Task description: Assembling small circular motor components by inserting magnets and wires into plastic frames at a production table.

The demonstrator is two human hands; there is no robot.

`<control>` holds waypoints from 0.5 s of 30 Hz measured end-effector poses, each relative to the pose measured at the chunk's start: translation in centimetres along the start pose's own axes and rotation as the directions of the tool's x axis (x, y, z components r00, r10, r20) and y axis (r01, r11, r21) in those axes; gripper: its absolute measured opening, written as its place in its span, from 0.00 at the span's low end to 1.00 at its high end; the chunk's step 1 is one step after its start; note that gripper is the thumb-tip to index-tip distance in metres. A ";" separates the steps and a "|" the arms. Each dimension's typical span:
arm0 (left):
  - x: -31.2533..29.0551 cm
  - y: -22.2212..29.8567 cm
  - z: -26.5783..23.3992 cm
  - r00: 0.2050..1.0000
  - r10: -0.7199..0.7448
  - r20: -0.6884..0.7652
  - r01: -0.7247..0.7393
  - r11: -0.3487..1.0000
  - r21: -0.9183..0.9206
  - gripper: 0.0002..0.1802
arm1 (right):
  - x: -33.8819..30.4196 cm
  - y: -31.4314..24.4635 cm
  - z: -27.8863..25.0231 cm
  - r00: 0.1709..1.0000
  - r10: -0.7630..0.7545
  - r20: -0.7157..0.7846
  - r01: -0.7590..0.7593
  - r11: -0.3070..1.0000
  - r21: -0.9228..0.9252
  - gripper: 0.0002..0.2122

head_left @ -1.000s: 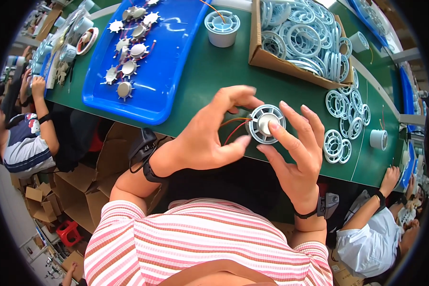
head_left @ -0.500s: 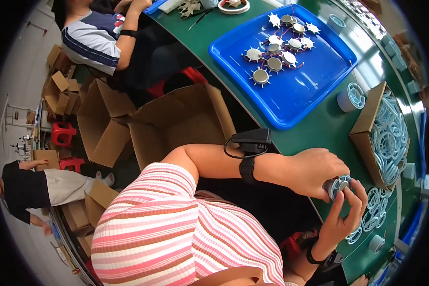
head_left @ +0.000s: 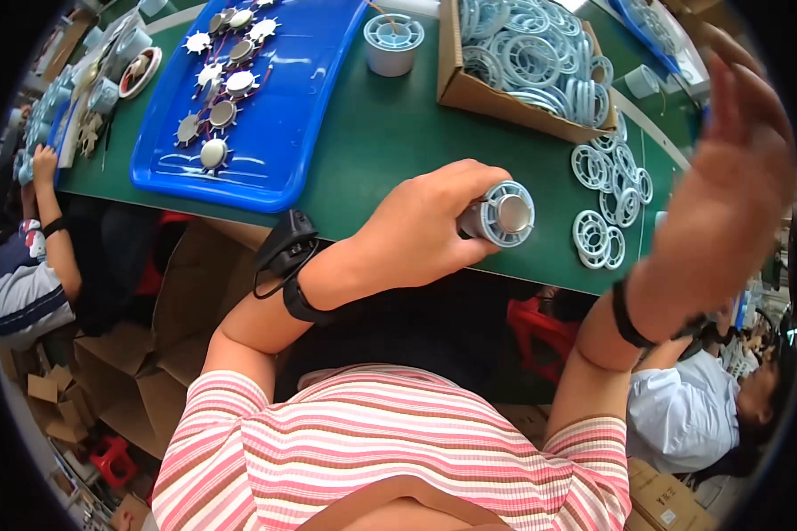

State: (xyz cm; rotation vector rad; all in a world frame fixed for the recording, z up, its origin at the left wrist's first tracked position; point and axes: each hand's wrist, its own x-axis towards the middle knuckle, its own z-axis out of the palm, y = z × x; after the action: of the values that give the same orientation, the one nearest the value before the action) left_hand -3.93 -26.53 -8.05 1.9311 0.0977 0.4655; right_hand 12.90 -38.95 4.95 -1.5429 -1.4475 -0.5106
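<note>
In my left hand [head_left: 434,217] is a short cylindrical plastic housing [head_left: 480,223], tilted so that one end faces up and right. A light-blue slotted ring [head_left: 496,234] rims that end, with a round silvery metal disc [head_left: 513,213] in its middle. The fingers wrap round the housing's side, just over the front edge of the green table. My right hand [head_left: 722,190] is raised at the far right, away from the housing. Motion smears its fingers, which point upward, and I cannot make out whether anything is in them.
A cardboard box [head_left: 514,109] full of light-blue rings stands behind the housing. Loose rings [head_left: 617,181] lie right of it on the green table [head_left: 363,133]. A lidded cup-shaped part [head_left: 391,57] and a blue tray [head_left: 279,159] with metal discs are left. Co-workers sit at both sides.
My right hand has left the housing and swung up to the right. My left hand still holds it. The view has turned, shifting the tray to the left.
</note>
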 end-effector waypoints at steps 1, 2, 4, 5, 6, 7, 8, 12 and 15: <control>-0.3 -0.5 0.1 0.999 -0.039 -0.010 0.039 0.999 -0.003 0.24 | -1.6 -0.9 3.3 0.996 -0.009 0.091 0.040 0.935 -0.353 0.15; -0.6 -1.0 0.2 0.997 -0.079 -0.022 0.079 0.997 -0.006 0.24 | -2.3 -0.9 4.5 0.996 -0.015 0.090 0.045 0.936 -0.349 0.15; -0.7 -0.6 0.1 0.995 -0.096 -0.004 0.096 0.995 -0.025 0.24 | -2.8 -1.3 6.0 0.981 0.005 0.195 0.024 0.989 -0.144 0.14; -0.8 -0.1 -0.3 0.992 -0.121 0.036 0.123 0.989 -0.080 0.25 | -2.9 -1.2 6.8 0.969 0.002 0.248 0.003 1.000 -0.022 0.14; -0.8 0.3 -0.7 0.987 -0.145 0.076 0.154 0.979 -0.134 0.26 | -2.9 -1.2 7.4 0.954 -0.008 0.299 -0.023 0.995 0.100 0.14; -0.9 0.6 -0.9 0.979 -0.167 0.117 0.187 0.965 -0.185 0.27 | -2.8 -1.2 7.7 0.937 -0.025 0.348 -0.056 0.974 0.221 0.13; -1.2 0.4 -0.8 0.979 -0.169 0.116 0.189 0.965 -0.182 0.27 | -2.8 -1.3 7.2 0.938 -0.026 0.346 -0.056 0.973 0.224 0.13; -1.7 -1.4 0.0 0.989 0.068 -0.133 -0.088 0.984 -0.156 0.31 | -4.4 -2.1 3.8 0.941 0.121 0.316 -0.225 0.922 0.316 0.14; -1.6 -1.8 0.0 0.960 0.217 -0.178 -0.229 0.972 -0.050 0.32 | -6.6 -2.5 2.7 0.908 0.157 0.388 -0.247 0.950 0.193 0.17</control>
State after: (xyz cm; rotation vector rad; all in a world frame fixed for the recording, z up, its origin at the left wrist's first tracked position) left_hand -5.14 -26.25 -10.07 1.8389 -0.0262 0.7762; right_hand 8.39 -40.62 -0.85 -1.6256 -1.5365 0.0875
